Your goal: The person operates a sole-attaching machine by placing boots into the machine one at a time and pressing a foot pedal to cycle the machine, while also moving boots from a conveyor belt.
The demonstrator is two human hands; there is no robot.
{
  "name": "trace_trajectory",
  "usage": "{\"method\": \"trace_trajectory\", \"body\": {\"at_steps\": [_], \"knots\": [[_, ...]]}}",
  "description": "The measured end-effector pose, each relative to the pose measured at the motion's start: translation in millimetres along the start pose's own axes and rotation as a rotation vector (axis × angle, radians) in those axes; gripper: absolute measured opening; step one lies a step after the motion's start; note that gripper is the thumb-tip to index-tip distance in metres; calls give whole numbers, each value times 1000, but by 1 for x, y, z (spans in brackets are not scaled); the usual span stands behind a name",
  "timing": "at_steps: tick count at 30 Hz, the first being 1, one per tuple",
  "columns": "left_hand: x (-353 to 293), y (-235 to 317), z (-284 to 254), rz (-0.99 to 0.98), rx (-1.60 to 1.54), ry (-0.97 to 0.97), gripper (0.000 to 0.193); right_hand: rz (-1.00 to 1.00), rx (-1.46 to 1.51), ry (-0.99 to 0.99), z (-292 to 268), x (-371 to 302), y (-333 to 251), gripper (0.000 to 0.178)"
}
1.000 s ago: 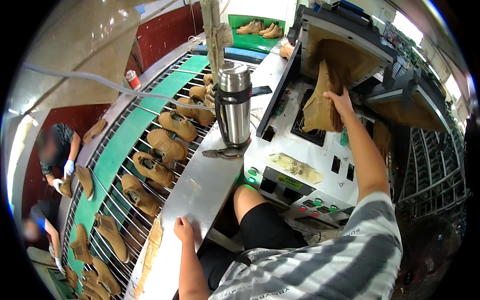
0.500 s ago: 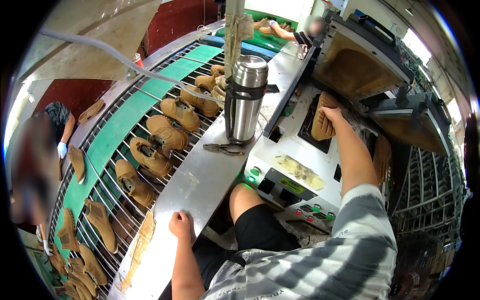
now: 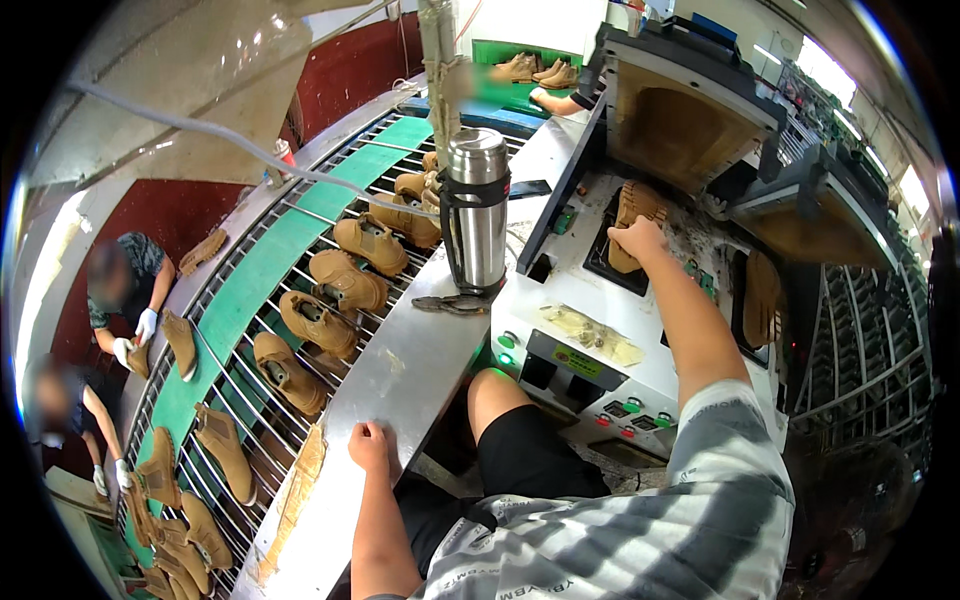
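Observation:
My right hand point(image 3: 638, 240) grips a tan shoe point(image 3: 640, 203) by its near end, with the ridged sole showing. The shoe lies over the dark recess of a white press machine point(image 3: 520, 318), below a raised lid point(image 3: 690, 115). How much of its upper is beneath the sole is hidden. My left hand point(image 3: 369, 446) is curled closed at the edge of the metal counter point(image 3: 400, 365), with nothing visible in it. In the machine's right bay lies a second tan shoe point(image 3: 761, 295), also with its ridged sole showing.
A steel flask point(image 3: 478, 225) and pliers point(image 3: 452, 304) stand and lie on the counter. Several tan shoes point(image 3: 317, 322) rest on the roller conveyor point(image 3: 265, 240) with a green strip. Co-workers point(image 3: 125, 290) handle shoes at far left; another person's arm point(image 3: 562, 102) reaches in behind.
My right hand has shifted along the shoe toward its near end, and the shoe sits differently over the recess. My left hand stays curled on the counter. The head view has turned slightly.

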State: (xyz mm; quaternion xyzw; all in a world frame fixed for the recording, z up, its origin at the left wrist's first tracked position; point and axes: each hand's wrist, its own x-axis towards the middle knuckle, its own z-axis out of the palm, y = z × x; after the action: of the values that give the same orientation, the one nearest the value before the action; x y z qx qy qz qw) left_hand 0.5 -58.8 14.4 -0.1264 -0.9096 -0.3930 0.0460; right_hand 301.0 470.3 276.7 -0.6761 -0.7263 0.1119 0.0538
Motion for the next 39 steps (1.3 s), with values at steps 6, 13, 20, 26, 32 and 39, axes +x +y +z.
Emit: {"method": "trace_trajectory", "body": {"at_steps": [6,13,20,26,32,39], "knots": [[-3,6,59,-326,-389,-90,27,-155,192,105,26,-21,33,80],[-67,180,125,-601,-1278,-896,85,-239,109,476,18,-84,195,56],[-83,202,144,-506,-1367,-1090,72,127,-41,677,-46,-86,337,73],[-54,106,94,-499,-1120,-586,28,410,28,110,-85,-55,319,105],[-53,3,5,-486,-975,-254,10,354,30,275,-124,-50,310,84],[-65,-48,-36,-455,-855,-103,6,45,233,823,-60,-129,343,77]]}}
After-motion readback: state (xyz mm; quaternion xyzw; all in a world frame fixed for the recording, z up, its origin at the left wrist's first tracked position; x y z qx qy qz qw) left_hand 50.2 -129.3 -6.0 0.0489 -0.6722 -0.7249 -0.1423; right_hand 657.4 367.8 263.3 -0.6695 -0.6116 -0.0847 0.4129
